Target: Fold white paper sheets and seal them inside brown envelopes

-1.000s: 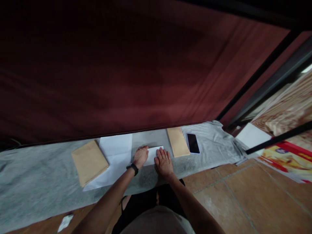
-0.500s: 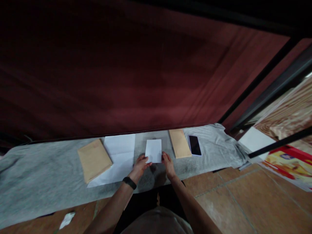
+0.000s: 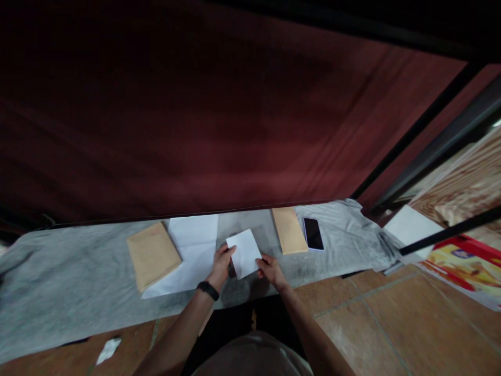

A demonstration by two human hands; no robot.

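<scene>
Between my hands is a small white folded paper, tilted, above the grey cloth. My left hand, with a dark band on its wrist, pinches the paper's left edge, thumb on top. At the lower right edge my right hand grips it, also thumb on top. To the left lie large white sheets, partly covered by a stack of brown envelopes. On the right lies a narrower brown envelope, alone or in a stack; I cannot tell which.
The grey cloth covers a long narrow surface against a dark red panel. A phone lies right of the narrow envelope. Black bars and a red and yellow box stand at the right. Crumpled white paper lies on the tiled floor.
The white paper has turned from upright to slanted, its top leaning left. My left hand has moved up along its edge, and my right hand has shifted slightly down.
</scene>
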